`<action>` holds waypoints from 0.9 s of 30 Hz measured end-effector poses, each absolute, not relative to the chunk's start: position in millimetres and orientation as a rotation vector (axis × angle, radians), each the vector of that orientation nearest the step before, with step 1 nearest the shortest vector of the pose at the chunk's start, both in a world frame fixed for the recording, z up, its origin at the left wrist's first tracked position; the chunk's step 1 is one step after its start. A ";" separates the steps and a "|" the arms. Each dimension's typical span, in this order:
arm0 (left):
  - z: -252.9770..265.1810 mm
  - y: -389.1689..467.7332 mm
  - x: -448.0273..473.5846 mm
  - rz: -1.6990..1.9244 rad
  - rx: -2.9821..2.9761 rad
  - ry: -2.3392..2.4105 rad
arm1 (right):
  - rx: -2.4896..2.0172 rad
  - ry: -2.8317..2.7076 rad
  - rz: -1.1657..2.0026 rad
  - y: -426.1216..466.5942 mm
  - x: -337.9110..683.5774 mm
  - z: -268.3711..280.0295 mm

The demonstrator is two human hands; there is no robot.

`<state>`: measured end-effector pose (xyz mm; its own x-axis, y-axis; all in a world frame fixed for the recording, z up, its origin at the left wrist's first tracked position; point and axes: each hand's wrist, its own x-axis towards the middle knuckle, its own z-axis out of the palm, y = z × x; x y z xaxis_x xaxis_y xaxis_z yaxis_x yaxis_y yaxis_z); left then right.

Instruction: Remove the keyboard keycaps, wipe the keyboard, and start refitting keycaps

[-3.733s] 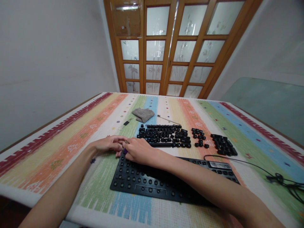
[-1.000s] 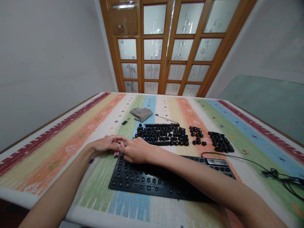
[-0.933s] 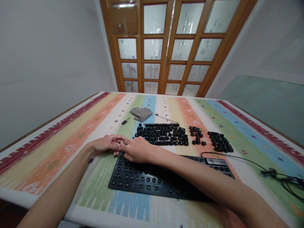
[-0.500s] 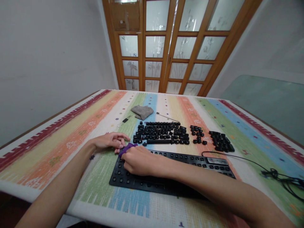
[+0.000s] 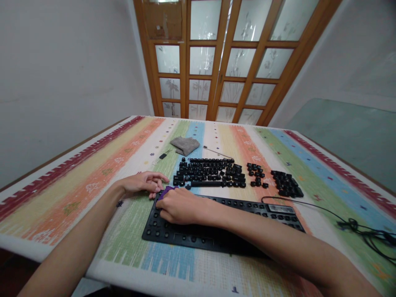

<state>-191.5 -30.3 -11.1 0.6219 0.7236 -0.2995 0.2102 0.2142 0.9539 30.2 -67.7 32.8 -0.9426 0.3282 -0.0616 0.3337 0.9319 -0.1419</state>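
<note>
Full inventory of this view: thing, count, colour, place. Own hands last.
tablecloth: 1, striped multicolour, foreground
keyboard base: 1, black, on tablecloth
purple cloth: 1, purple, base's far-left corner
keycaps: many, mostly black, beyond base
grey cloth: 1, grey, beyond keycaps
small tool: 1, black, front-left of grey cloth
thin rod: 1, dark, beyond keycaps
cable: 1, black, right
doors: 2+, brown, background
cardboard: 1, brown, upper left
green panel: 1, pale green, right
walls: 2, grey, both sides
left hand: 1, bare, base's left
right hand: 1, bare, on purple cloth
</note>
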 end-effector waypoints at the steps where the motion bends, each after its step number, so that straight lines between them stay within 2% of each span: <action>1: -10.9 -30.2 -191.4 0.425 1.346 0.882 | 0.510 3.055 -0.239 -67.4 30.5 32.0; 8: -10.5 -30.4 -191.1 0.427 1.356 0.879 | 0.340 3.030 -0.408 -72.2 33.3 29.2; 15: -12.7 -29.9 -192.2 0.435 1.362 0.904 | 0.535 3.142 -0.306 -68.7 41.7 34.7; 27: -8.0 -31.2 -189.7 0.431 1.356 0.896 | 0.434 3.147 -0.162 -85.7 30.6 20.5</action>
<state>-189.7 -31.2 -8.0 0.6120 0.7319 -0.2996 0.2223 0.2044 0.9533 30.6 -85.7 20.5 -0.9620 0.2720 0.0250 0.2680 0.9575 -0.1063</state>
